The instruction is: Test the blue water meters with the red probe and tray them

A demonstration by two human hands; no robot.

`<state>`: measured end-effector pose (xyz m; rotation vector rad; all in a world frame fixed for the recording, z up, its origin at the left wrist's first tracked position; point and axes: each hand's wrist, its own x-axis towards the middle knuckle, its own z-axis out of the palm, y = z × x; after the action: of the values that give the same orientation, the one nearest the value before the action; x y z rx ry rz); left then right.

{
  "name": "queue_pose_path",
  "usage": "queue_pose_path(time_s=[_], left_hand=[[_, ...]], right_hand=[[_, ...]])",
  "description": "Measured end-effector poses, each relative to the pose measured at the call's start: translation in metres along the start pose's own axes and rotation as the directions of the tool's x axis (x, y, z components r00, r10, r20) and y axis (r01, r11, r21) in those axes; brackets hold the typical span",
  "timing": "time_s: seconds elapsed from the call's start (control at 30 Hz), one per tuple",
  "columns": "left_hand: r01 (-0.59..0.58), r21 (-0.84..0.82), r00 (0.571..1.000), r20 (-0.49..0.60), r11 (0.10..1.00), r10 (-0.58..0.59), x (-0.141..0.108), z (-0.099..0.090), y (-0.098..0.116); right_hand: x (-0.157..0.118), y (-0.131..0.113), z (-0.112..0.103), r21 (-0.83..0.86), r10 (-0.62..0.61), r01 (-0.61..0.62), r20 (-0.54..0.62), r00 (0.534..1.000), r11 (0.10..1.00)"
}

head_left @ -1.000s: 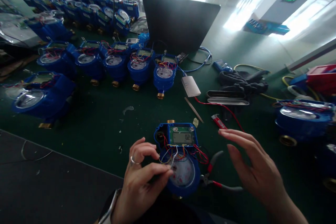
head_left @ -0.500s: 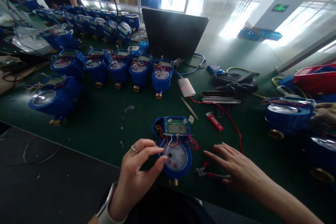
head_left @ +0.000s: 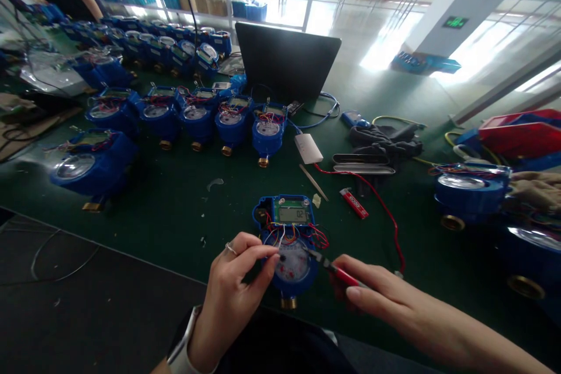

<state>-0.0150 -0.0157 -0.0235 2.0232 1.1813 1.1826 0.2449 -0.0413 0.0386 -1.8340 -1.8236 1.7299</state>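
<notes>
A blue water meter (head_left: 294,272) with a brass fitting stands in front of me, its upper box uncovered to show a small LCD display (head_left: 293,215) and coloured wires. My left hand (head_left: 243,277) is at the left of the round dial, thumb and forefinger pinched on a thin white wire (head_left: 281,236). In my right hand (head_left: 372,286) are red-handled cutting pliers (head_left: 344,276), held by the grips. Their jaws reach over the right side of the dial, close to the wires. Part of the handles is hidden by my fingers.
Several more blue meters (head_left: 268,135) line the table's back and left, with others (head_left: 471,193) at the right. A laptop (head_left: 287,61) stands behind. Nearby lie a white box (head_left: 308,148) with a red cable (head_left: 377,193), a red glue packet (head_left: 354,203) and a thin stick (head_left: 313,182).
My right hand has picked up the pliers from the table and brought them left to the dial. My left hand stays at the wire, its fingertips closer together.
</notes>
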Motion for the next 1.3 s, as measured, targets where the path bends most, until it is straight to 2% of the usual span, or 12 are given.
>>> queue_pose_path(time_s=[0.1,0.27,0.67,0.87,1.0,1.07,1.13,1.17,1.23,1.3], left_hand=[[-0.007,-0.012,1.000,-0.001,1.000,0.007,0.000,0.000,0.001],[0.008,-0.035,1.000,-0.005,0.999,-0.008,0.000,0.001,0.002],[-0.005,-0.048,1.000,-0.019,0.999,0.005,-0.001,0.003,0.002],[0.016,-0.062,1.000,-0.006,0.998,-0.017,-0.002,0.004,0.002],[-0.028,-0.068,0.999,-0.025,0.997,0.027,-0.001,0.001,0.005],[-0.043,-0.059,0.998,-0.042,0.997,0.040,-0.001,-0.002,0.006],[-0.033,-0.049,0.998,-0.052,0.998,0.030,-0.001,-0.004,0.006],[-0.027,-0.047,0.998,-0.056,0.999,0.025,-0.002,-0.004,0.006],[-0.019,-0.046,0.998,-0.063,0.999,0.016,-0.004,-0.006,0.005],[-0.011,-0.050,0.998,-0.068,0.999,0.008,-0.005,-0.007,0.005]], right_hand=[[0.011,-0.020,0.000,0.046,0.033,-0.040,0.152,0.988,0.998],[0.022,-0.031,0.002,0.191,0.032,-0.081,0.245,0.969,0.978],[0.029,-0.031,0.004,0.221,0.059,-0.115,0.245,0.968,0.968],[0.035,-0.027,0.004,0.185,-0.008,-0.021,0.156,0.988,0.982],[0.023,-0.024,0.003,0.260,-0.041,0.003,0.142,0.989,0.966],[0.015,-0.015,0.000,0.296,-0.062,0.046,0.043,0.997,0.954],[0.012,0.001,-0.004,0.257,-0.046,0.087,-0.161,0.986,0.962],[0.013,0.013,-0.006,0.197,-0.035,0.092,-0.275,0.961,0.976],[0.019,0.038,-0.011,0.006,-0.043,0.052,-0.471,0.881,0.999],[0.028,0.061,-0.014,-0.213,-0.121,-0.006,-0.577,0.808,0.977]])
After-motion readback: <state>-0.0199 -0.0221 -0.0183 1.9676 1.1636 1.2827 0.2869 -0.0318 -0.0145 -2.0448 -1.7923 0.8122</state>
